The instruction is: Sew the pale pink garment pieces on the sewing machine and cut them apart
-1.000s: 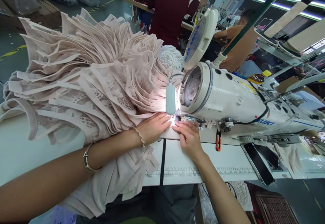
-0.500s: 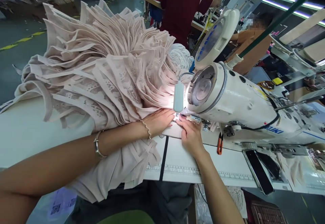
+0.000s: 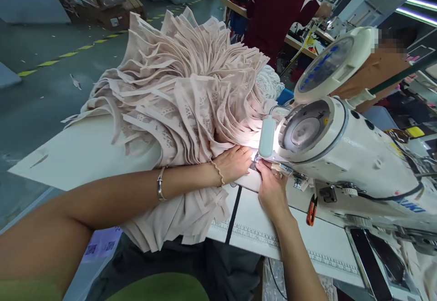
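Observation:
My left hand (image 3: 234,163) lies with fingers stretched out beside the needle area, touching the near edge of the pale pink lace-trimmed fabric pieces (image 3: 191,114). My right hand (image 3: 273,189) is close on its right, just under the head of the white sewing machine (image 3: 317,132). Its fingers are bent together by the presser foot (image 3: 256,157); what they pinch is mostly hidden. A small lamp (image 3: 266,137) lights the spot between both hands. Fabric ends also hang over the table's front edge below my left forearm.
Orange thread snips (image 3: 311,211) lie right of my right hand. A phone (image 3: 368,260) rests at the table's front right. A magnifier (image 3: 336,62) stands above the machine head. A ruler strip (image 3: 252,233) runs along the front edge. A person in dark red (image 3: 273,12) is behind.
The camera view has turned left, so the scene sits further right and more floor shows. Both hands stay by the needle with little visible change.

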### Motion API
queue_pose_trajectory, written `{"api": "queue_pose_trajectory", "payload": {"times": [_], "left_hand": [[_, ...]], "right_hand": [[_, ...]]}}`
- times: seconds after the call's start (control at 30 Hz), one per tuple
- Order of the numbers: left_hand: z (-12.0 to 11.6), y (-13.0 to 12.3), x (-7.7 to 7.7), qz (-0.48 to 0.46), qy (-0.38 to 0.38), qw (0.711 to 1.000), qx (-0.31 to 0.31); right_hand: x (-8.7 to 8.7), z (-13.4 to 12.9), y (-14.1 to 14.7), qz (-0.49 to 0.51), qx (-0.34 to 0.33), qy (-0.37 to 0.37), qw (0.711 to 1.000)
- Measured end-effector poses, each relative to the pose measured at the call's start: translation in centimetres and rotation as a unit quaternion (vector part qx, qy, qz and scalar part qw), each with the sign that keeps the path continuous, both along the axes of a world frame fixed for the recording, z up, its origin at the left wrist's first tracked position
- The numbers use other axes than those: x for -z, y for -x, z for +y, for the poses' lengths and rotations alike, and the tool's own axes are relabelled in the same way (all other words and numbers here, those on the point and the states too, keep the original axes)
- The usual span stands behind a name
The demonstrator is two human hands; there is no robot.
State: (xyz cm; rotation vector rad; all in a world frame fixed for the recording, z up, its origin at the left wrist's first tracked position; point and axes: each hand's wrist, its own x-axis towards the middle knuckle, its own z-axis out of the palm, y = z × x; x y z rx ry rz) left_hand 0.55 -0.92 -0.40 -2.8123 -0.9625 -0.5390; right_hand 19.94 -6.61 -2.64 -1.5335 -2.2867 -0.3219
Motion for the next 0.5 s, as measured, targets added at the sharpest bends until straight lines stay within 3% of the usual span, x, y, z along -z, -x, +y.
{"api": "queue_pose_trajectory", "payload": {"times": [0.2, 0.33, 0.5], "left_hand": [[-0.5, -0.2, 0.2, 0.008, -0.049, 0.999, 0.007], [-0.9, -0.2, -0.1, 0.024, -0.054, 0.998, 0.026], [0.5, -0.5, -0.8, -0.016, 0.081, 0.996, -0.026]], "right_hand": [[0.3, 0.9, -0.2, -0.003, 0.066, -0.04, 0.997], [-0.1, 1.5, -0.3, 0.012, 0.051, -0.054, 0.997], [-0.8, 1.2, 0.5, 0.039, 0.062, -0.037, 0.997]]}}
